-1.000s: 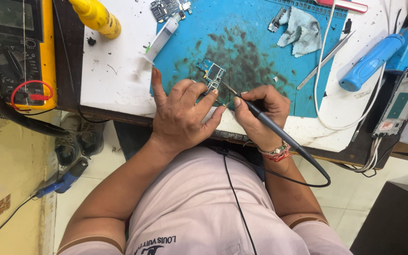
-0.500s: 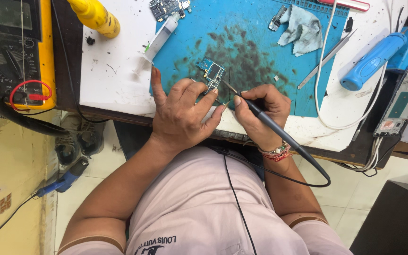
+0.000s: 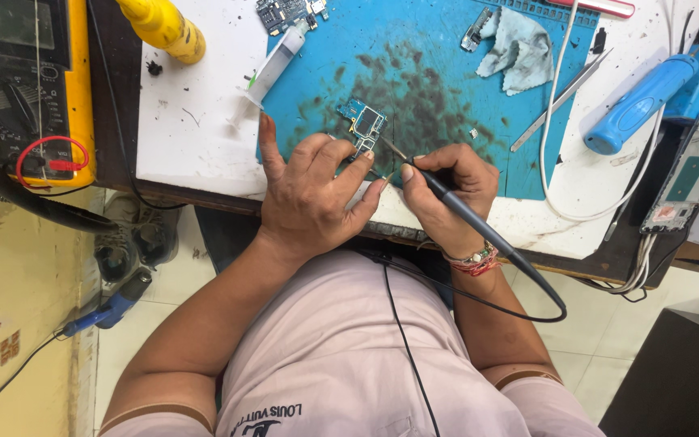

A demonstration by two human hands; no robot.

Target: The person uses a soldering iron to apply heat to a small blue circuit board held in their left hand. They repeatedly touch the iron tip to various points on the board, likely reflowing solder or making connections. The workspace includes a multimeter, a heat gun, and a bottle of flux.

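Observation:
A small blue circuit board (image 3: 362, 123) lies on the stained blue work mat (image 3: 414, 73). My left hand (image 3: 313, 190) rests flat on the mat's near edge, its fingertips pressing on the board's near side. My right hand (image 3: 446, 190) grips a dark soldering iron (image 3: 455, 206) like a pen. Its thin tip touches the board's right edge. The iron's black cable loops down past my wrist and over my lap.
A yellow multimeter (image 3: 30, 89) sits far left and a yellow bottle (image 3: 163, 28) behind. A syringe (image 3: 273, 65), a second circuit board (image 3: 285, 12), a grey cloth (image 3: 519, 44), tweezers (image 3: 560, 101), a blue hot-air handle (image 3: 637, 101) and a phone frame (image 3: 685, 174) surround the mat.

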